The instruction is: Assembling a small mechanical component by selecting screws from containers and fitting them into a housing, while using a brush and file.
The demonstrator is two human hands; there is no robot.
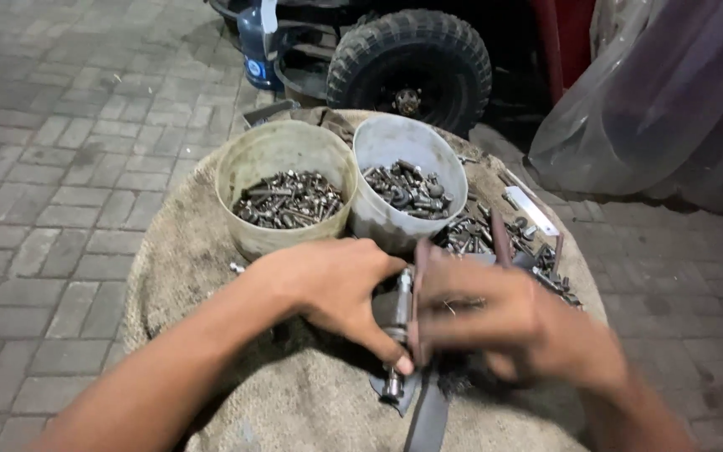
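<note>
Left hand [332, 289] closed around a metal shaft [397, 322], steadying it upright-ish just below the two buckets. Right hand [495, 322] pinching a dark rusty strip [418, 301] against that shaft, fingers curled, blurred. Left bucket [282, 151] and right bucket [407, 138] of bolts within reach behind the shaft, on burlap [294, 402].

A long grey metal bolt [396, 331] stands almost upright, touching the sack-covered tabletop [294, 402]. A thin reddish-brown strip [417, 301] lies tight along its right side. Both look blurry and partly hidden.
</note>
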